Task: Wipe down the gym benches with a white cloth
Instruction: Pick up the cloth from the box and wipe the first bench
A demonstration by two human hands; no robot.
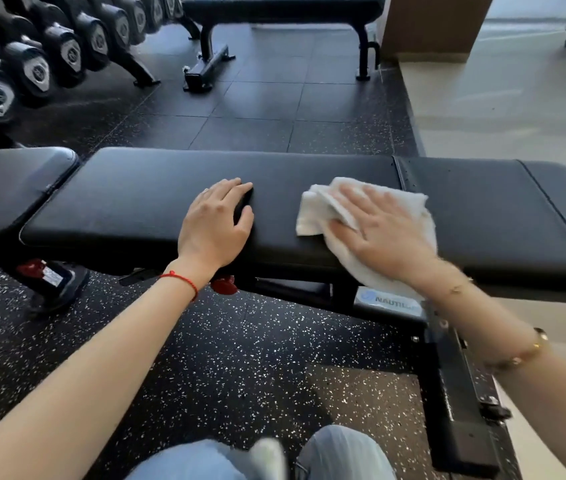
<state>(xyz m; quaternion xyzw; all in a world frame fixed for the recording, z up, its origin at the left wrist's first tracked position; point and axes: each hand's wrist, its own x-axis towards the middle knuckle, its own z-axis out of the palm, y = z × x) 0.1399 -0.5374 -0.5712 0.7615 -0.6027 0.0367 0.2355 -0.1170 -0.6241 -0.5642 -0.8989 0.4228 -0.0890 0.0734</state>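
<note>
A long black padded gym bench [143, 199] runs across the view in front of me. My right hand [382, 230] lies flat, fingers spread, on a crumpled white cloth [316, 213] and presses it onto the pad right of the middle. The cloth's lower end hangs over the bench's near edge. My left hand [217, 223] rests palm down on the bare pad just left of the cloth, holding nothing. A second black bench [285, 8] stands across the floor at the top of the view.
A rack of black dumbbells [32, 64] fills the upper left. The bench's black metal frame and foot [461, 403] stick out toward me at the lower right. Speckled rubber flooring lies below, with pale smooth floor [503, 98] at the right. My knees [261, 459] show at the bottom.
</note>
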